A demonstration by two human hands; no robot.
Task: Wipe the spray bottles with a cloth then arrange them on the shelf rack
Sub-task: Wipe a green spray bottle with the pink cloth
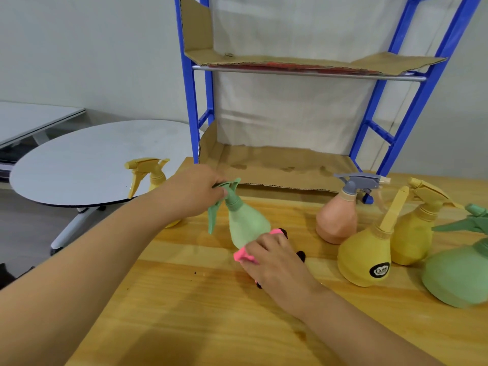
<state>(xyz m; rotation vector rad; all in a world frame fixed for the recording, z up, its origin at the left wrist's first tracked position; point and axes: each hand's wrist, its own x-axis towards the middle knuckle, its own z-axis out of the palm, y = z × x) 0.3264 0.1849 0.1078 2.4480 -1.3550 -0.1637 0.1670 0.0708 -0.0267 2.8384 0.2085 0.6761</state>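
Note:
My left hand (196, 190) grips the spray head of a light green spray bottle (247, 224), which tilts over the wooden table (200, 307). My right hand (274, 262) holds a pink cloth (244, 256) against the lower side of that bottle; the bottle's base is hidden behind the hand. A yellow spray bottle (150, 175) stands behind my left forearm. At the right stand an orange bottle with a grey head (339, 220), two yellow bottles (365, 257) (414, 241) and a big green one (459, 273). The blue shelf rack (194, 112) rises behind.
Cardboard sheets line the rack's lower shelf (280, 165) and upper shelf (317, 62); both hold no bottles. A round grey table (79, 165) on a wheeled base stands to the left, beyond the wooden table's edge. White fabric hangs behind the rack.

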